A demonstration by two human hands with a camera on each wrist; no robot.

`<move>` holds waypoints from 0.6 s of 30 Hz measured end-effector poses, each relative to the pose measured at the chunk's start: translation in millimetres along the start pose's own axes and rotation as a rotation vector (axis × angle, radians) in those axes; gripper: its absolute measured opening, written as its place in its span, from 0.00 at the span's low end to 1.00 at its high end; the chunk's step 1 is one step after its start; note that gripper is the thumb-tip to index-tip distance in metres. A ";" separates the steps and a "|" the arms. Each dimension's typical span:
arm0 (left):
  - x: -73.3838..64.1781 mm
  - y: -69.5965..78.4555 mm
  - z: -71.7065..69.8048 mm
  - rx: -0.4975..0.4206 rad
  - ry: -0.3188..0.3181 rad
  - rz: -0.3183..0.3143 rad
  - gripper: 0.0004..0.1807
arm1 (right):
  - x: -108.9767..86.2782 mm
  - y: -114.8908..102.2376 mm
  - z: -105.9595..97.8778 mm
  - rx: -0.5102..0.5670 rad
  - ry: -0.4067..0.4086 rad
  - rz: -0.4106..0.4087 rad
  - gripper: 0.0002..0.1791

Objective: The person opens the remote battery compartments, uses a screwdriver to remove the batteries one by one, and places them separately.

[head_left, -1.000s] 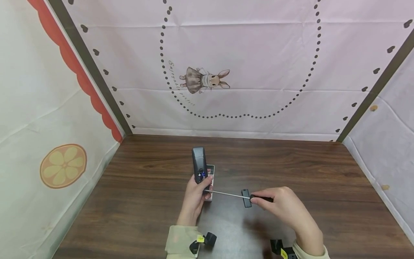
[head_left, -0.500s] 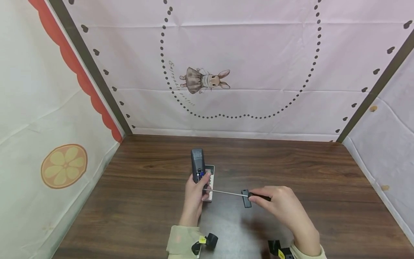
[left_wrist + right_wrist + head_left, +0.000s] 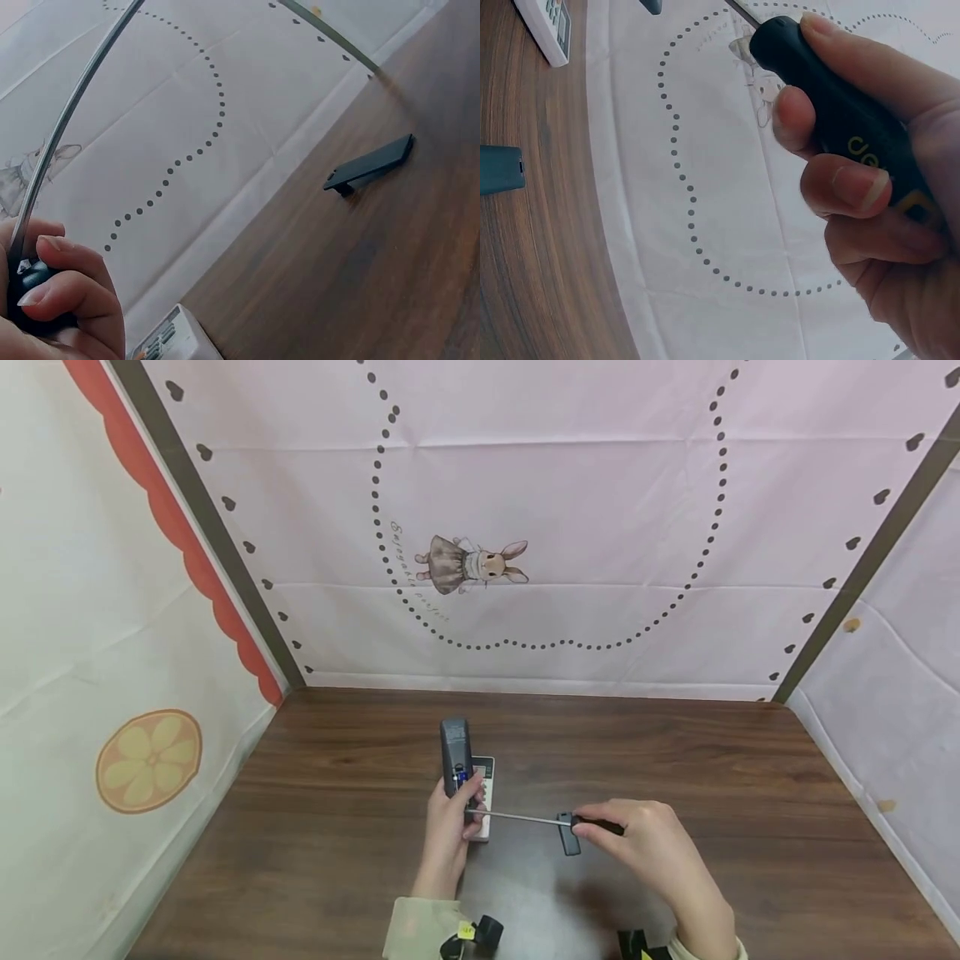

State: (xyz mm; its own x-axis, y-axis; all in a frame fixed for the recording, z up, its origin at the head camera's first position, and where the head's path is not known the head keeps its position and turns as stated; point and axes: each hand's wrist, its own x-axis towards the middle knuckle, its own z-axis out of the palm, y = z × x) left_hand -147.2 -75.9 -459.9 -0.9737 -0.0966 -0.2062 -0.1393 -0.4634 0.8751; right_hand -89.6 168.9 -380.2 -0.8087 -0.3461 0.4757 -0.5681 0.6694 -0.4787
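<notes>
My left hand (image 3: 444, 835) grips a dark grey remote control (image 3: 456, 750), back side up, its battery bay exposed with something blue inside. Between thumb and fingers, my right hand (image 3: 648, 837) holds the black handle of a screwdriver (image 3: 840, 90). Its metal shaft (image 3: 521, 817) runs left to the remote's near end, where the left wrist view shows the tip meeting the dark plastic. Whether it sits in a screw cannot be made out. On the table between the hands lies a dark battery cover (image 3: 371, 161), partly behind the screwdriver in the head view.
A white device with buttons and a small screen (image 3: 487, 781) lies on the brown wooden table (image 3: 360, 760), partly hidden by the left hand and remote. Printed cloth walls (image 3: 600, 527) stand behind the table and along both sides.
The head view has tilted up a little, so everything sits lower. The remote, screwdriver and right hand have shifted slightly left; both holds stay the same.
</notes>
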 end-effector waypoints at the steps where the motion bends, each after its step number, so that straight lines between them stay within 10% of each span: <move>1: -0.2 0.2 -0.6 -0.023 -0.002 -0.002 0.21 | 0.3 -0.4 0.6 -0.004 0.010 -0.009 0.11; 18: -0.2 4.0 -8.5 -0.282 -0.142 -0.083 0.19 | 1.1 -2.3 3.5 -0.034 0.030 -0.006 0.13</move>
State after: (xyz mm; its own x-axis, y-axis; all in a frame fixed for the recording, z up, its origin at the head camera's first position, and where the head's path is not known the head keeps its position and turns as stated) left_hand -146.0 -85.3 -460.1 -0.9793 0.0660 -0.1912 -0.1829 -0.6924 0.6980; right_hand -89.7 164.7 -381.1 -0.8000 -0.3303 0.5009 -0.5669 0.6896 -0.4507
